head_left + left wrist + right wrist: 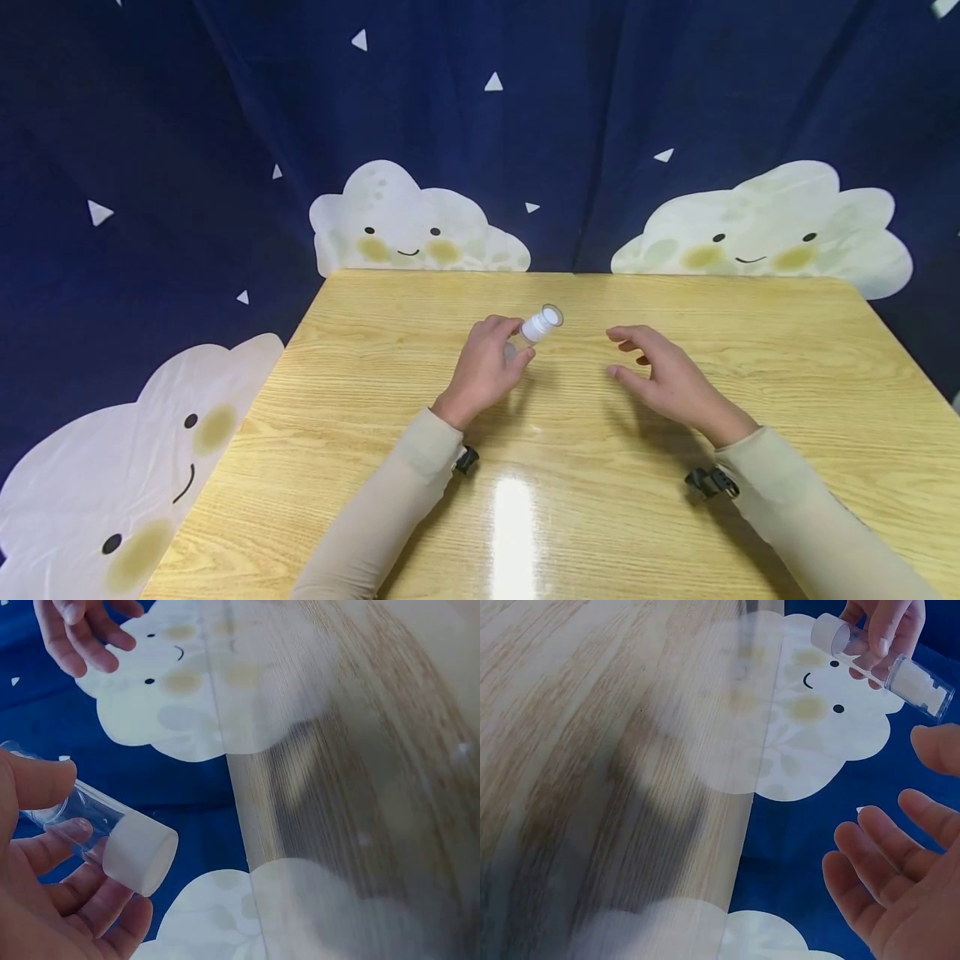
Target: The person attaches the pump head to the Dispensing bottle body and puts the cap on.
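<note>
In the head view my left hand holds a small clear bottle tilted above the table, its capped end pointing up and to the right. Thumb and fingers pinch the see-through body, as the left wrist view shows, where the white base points toward the table side. The right wrist view shows a white fitting under a clear cap at the other end. Apart from the bottle, to its right, my right hand hovers over the table with fingers loosely bent and nothing in them.
A light wood-grain table spreads beneath both hands. Behind its far edge hangs a dark blue curtain with smiling clouds and small white triangles. Dark wrist cameras sit at both sleeve cuffs.
</note>
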A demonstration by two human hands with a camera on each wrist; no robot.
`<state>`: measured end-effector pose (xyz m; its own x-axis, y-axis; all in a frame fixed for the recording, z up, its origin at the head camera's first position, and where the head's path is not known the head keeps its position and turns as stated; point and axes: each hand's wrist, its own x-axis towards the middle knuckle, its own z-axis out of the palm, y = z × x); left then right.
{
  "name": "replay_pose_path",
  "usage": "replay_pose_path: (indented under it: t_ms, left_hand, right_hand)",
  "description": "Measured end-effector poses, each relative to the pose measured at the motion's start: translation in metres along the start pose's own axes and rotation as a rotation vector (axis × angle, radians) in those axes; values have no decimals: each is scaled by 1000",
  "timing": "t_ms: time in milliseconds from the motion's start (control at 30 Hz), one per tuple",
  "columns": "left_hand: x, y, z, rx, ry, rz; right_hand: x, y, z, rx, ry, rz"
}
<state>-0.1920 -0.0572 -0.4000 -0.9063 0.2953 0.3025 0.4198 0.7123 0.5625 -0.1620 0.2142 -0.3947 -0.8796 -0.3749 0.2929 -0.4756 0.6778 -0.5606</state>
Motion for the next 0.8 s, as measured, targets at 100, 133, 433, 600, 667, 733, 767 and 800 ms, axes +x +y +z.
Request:
replay_pose_path:
  t_ms: [100, 133, 433, 600, 667, 733, 767, 800]
  left_hand:
    - [-1, -2, 1, -12, 33, -19]
    - [-1, -2, 1, -18, 40, -26]
    - [-1, -3, -1, -47, 40, -38]
    - [0, -3, -1, -48, 23, -36]
    - [1, -3, -2, -52, 17, -39]
    - [2, -4, -3, -68, 11, -45]
    - [2, -4, -3, -78, 8, -52]
    - [3, -4, -4, -86, 4, -61]
  right_hand:
    - [-1, 1, 1, -4, 12, -15]
    - [-1, 1, 2, -6, 20, -24]
    - [-2, 5, 2, -10, 63, -60]
    - [-3, 5, 2, -8, 54, -49]
    - [-4, 5, 2, -5, 51, -47]
    - [-4, 5, 2, -3, 49, -48]
    - [-4, 5, 2, -1, 46, -48]
    - [-5, 4, 2, 0, 44, -48]
